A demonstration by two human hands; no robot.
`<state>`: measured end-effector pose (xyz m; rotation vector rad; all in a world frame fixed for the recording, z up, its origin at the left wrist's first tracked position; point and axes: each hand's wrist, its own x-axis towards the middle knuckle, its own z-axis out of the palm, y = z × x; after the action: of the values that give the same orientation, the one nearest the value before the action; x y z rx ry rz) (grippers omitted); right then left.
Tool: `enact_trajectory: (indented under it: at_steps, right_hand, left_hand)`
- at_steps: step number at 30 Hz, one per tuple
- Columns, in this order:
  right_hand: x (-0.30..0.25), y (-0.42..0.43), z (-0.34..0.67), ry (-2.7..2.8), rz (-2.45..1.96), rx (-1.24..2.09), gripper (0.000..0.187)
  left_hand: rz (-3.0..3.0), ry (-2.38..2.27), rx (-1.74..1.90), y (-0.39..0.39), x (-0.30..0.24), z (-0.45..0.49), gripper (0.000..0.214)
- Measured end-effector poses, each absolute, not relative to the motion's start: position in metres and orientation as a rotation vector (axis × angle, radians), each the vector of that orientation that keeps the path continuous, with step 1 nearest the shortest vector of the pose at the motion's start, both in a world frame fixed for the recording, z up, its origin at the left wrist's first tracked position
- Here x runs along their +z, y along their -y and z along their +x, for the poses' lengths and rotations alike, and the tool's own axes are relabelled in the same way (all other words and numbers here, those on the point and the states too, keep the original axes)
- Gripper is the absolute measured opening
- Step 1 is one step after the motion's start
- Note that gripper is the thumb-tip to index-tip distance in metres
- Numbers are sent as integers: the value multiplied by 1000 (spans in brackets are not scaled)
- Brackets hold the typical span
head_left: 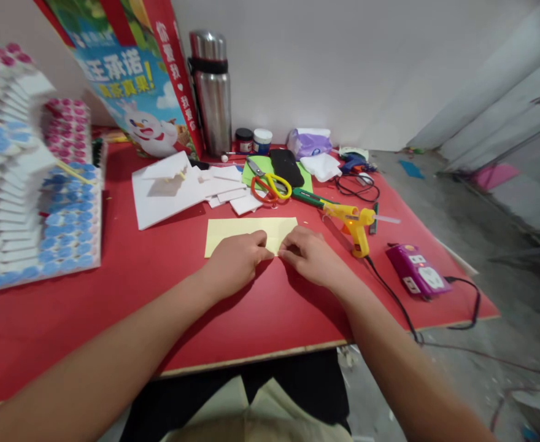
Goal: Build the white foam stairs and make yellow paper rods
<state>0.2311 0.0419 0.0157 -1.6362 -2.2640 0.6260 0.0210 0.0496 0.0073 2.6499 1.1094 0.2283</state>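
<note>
A pale yellow sheet of paper (pixel 233 231) lies flat on the red table in front of me, its long side running left to right. My left hand (pixel 239 258) rests on its near edge, fingers curled and thumb pressed close to the paper. Just to the right, my right hand (pixel 309 253) pinches the same near edge between thumb and fingertips. The two thumbs are a short gap apart. Both hands cover part of the paper's lower half, so its near edge is partly hidden.
Behind the paper lie white foam-like sheets (pixel 159 199), scissors (pixel 277 185) and a green cutter (pixel 313 198). To the right are a yellow glue gun (pixel 356 227) and a purple power socket (pixel 418 271), both with cords. A blue-and-pink craft piece (pixel 67 239) stands left; a steel flask (pixel 212 104) stands behind.
</note>
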Motion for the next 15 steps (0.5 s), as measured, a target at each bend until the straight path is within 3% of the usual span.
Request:
enact_trajectory:
  at_steps: [15]
  right_hand:
    - [2,-44,249,2172,-1548,702,10]
  left_hand:
    - [2623,-1033,203,-54,7,18,50]
